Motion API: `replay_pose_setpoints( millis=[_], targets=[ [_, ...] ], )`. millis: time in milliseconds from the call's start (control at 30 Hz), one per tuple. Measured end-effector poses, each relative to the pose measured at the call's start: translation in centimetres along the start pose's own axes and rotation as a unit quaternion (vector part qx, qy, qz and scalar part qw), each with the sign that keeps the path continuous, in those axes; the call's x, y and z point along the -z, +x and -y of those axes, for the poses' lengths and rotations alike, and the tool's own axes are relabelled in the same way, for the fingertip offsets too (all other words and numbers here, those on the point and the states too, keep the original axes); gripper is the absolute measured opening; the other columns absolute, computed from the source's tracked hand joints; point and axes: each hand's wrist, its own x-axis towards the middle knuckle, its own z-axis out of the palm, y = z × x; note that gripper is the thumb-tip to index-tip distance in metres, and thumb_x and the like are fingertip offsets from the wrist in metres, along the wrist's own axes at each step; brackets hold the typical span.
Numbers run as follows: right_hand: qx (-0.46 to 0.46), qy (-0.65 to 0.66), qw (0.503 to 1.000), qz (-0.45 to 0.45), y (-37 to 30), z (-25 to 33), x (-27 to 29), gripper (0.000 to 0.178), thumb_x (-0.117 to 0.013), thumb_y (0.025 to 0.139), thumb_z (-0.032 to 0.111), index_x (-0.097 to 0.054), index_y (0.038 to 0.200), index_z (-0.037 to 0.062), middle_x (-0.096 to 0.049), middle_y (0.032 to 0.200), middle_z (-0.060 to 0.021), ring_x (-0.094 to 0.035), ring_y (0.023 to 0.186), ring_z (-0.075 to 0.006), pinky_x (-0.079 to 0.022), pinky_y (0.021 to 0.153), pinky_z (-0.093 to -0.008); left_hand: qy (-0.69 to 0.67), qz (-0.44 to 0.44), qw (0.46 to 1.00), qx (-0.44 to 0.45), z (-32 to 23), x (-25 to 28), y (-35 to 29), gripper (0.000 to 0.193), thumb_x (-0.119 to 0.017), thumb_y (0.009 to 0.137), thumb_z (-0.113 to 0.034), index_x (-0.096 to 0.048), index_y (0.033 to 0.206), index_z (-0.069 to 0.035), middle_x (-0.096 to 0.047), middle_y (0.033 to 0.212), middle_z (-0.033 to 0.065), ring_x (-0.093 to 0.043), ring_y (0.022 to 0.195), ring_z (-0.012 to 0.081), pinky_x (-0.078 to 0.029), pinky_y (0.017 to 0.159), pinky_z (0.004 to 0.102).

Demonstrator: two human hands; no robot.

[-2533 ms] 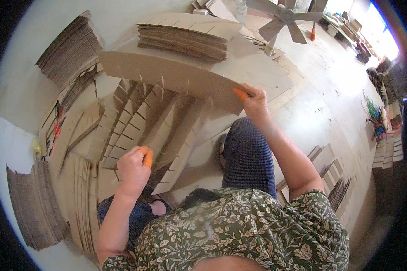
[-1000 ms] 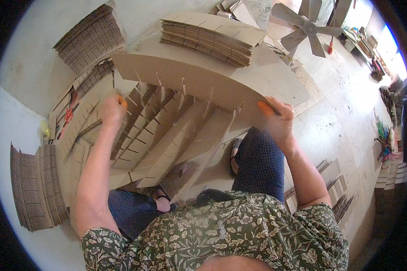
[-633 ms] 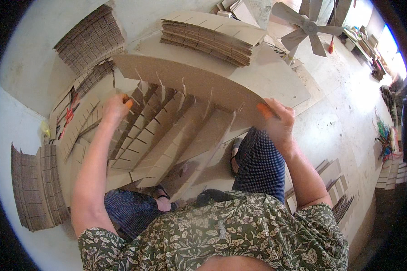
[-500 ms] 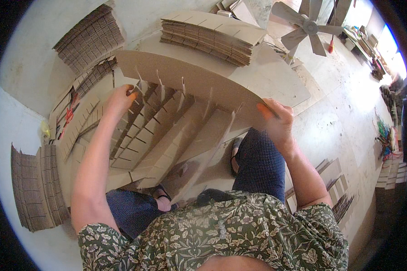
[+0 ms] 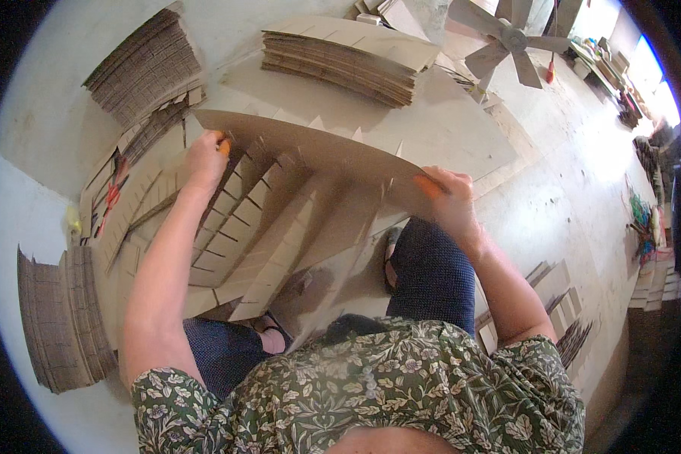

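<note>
A long brown cardboard strip (image 5: 318, 149) spans the space between my hands, bowed slightly and standing on edge. My left hand (image 5: 206, 157) is closed on its left end, and my right hand (image 5: 452, 198) grips the right end. Orange coverings show on fingers of both hands. Below the strip, several slotted cardboard dividers (image 5: 276, 261) run toward me, standing roughly side by side. Tips of some dividers poke up past the strip's far edge. Whether every slot meets the strip cannot be seen.
Stacks of slotted cardboard stand at the back (image 5: 340, 64), the upper left (image 5: 145, 68) and the left (image 5: 64, 318). A grey fan (image 5: 513, 41) is at the far right. Red-handled scissors (image 5: 112, 193) lie left. Loose cardboard pieces (image 5: 556, 303) lie by my right arm.
Both hands have brought the strip down and slightly toward me onto the dividers. Divider tips that stood in front of it now show beyond its far edge.
</note>
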Motion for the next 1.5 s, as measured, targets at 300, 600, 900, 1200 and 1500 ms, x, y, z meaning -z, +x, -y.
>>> replay_pose_setpoints(
  millis=[300, 600, 900, 1200, 1500],
  targets=[
    [0.030, 0.023, 0.999, -0.014, 0.5, 1.3, -1.2, 0.012, -0.065, 0.078, -0.003, -0.065, 0.089, -0.0017, -0.064, 0.076, -0.0185, -0.064, 0.066, -0.0248, -0.049, 0.059, -0.0299, -0.220, 0.150, 0.954, -0.135, -16.3, 5.4, -6.7, 0.019, -0.065, 0.083, -0.024, -0.066, 0.089, -0.005, -0.063, 0.081, 0.0158, -0.062, 0.071, 0.0351, -0.050, 0.062, 0.0416],
    [0.056, 0.044, 0.997, 0.011, 0.0, -1.7, -2.1, 0.011, -0.064, 0.078, -0.003, -0.065, 0.089, -0.0007, -0.063, 0.076, -0.0188, -0.064, 0.067, -0.0288, -0.050, 0.059, -0.0332, -0.149, 0.275, 0.946, -0.080, -20.0, 3.6, -8.5, 0.016, -0.062, 0.082, -0.018, -0.065, 0.086, -0.003, -0.063, 0.076, 0.0198, -0.061, 0.070, 0.0379, -0.049, 0.061, 0.0452],
    [0.057, -0.069, 0.989, 0.116, -0.7, -0.9, -0.6, 0.027, -0.064, 0.078, 0.006, -0.062, 0.105, 0.0037, -0.064, 0.081, -0.0187, -0.063, 0.078, -0.0367, -0.052, 0.067, -0.0397, -0.188, 0.168, 0.959, -0.126, -17.6, 5.5, -8.3, 0.023, -0.068, 0.081, -0.023, -0.066, 0.094, -0.004, -0.064, 0.081, 0.0165, -0.063, 0.072, 0.0327, -0.051, 0.064, 0.0378],
    [0.117, -0.148, 0.960, 0.209, 1.1, 2.6, -0.7, 0.055, -0.057, 0.076, 0.003, -0.049, 0.130, 0.0082, -0.065, 0.083, -0.0194, -0.064, 0.069, -0.0351, -0.052, 0.063, -0.0410, -0.113, 0.299, 0.947, 0.028, -8.2, 2.2, -3.8, 0.026, -0.064, 0.083, -0.016, -0.062, 0.096, 0.006, -0.063, 0.078, 0.0202, -0.061, 0.073, 0.0311, -0.047, 0.068, 0.0372],
    [0.115, -0.161, 0.938, 0.286, 2.2, 3.7, -0.4, 0.059, -0.052, 0.073, -0.005, -0.048, 0.131, 0.0034, -0.060, 0.070, -0.0205, -0.060, 0.057, -0.0311, -0.050, 0.059, -0.0386, -0.113, 0.266, 0.956, 0.051, -7.9, 0.7, -5.1, 0.023, -0.058, 0.086, -0.016, -0.063, 0.093, 0.005, -0.063, 0.078, 0.0232, -0.061, 0.071, 0.0299, -0.047, 0.068, 0.0385]
  ],
)
